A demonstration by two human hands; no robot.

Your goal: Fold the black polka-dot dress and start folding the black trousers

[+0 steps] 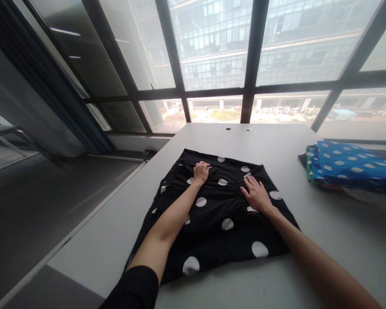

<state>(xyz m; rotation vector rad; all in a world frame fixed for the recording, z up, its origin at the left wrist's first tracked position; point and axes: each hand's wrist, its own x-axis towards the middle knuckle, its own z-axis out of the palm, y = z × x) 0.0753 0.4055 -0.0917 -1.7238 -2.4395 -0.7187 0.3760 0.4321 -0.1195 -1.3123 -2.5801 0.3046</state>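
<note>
A black garment with large white polka dots lies spread on the white table, with gathers and folds across its middle. My left hand is closed, its fingers curled on a pinch of the cloth in the upper left part. Flat on the cloth at the upper right rests my right hand, fingers stretched out. A small white tag shows at my right fingertips. Whether the garment is a skirt or a dress cannot be made out.
On the right of the table sits a folded pile of blue polka-dot cloth, with green cloth at its left edge. Tall windows stand behind the table's far end. A dark curtain hangs at the left.
</note>
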